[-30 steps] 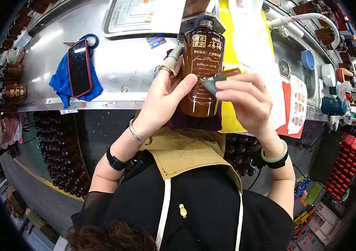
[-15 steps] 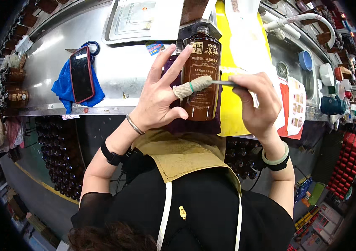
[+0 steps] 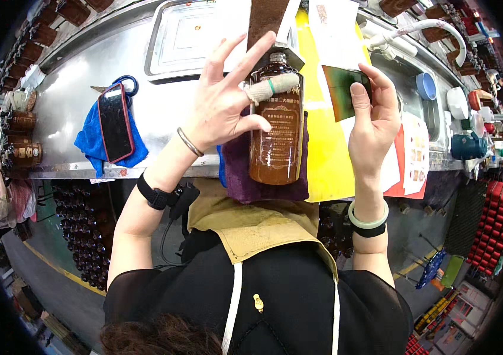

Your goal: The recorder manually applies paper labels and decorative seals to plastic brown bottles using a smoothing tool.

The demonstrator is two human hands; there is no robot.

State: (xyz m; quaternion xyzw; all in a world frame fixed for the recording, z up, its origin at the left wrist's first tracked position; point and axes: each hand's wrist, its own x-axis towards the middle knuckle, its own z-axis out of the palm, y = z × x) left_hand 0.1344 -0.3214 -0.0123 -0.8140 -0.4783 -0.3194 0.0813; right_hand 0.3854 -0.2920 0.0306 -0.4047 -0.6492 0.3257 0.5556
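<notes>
A brown bottle (image 3: 275, 145) with pale printing lies on a folded purple cloth (image 3: 236, 177) at the edge of the metal counter in front of me. My left hand (image 3: 219, 109) is open, its fingers spread. A knitted fabric finger sleeve (image 3: 272, 87) with a green band covers its index finger, which crosses the upper part of the bottle. To the right of the bottle, my right hand (image 3: 372, 118) pinches a thin, flat, dark green plate (image 3: 341, 89) between thumb and fingers. The plate is raised with its broad face showing, apart from the bottle.
A phone (image 3: 115, 123) rests on a blue cloth (image 3: 87, 139) at the left. Behind are a metal tray (image 3: 155, 44) and a brown block (image 3: 267, 18). Yellow sheeting (image 3: 322, 160) lies right of the bottle, before a sink with a white faucet (image 3: 429, 25) and a blue cup (image 3: 424, 86).
My right hand has moved the plate off the finger sleeve, up and to the right, and turned it face-on. My left hand has shifted upward along the bottle, while the bottle sits slightly nearer me.
</notes>
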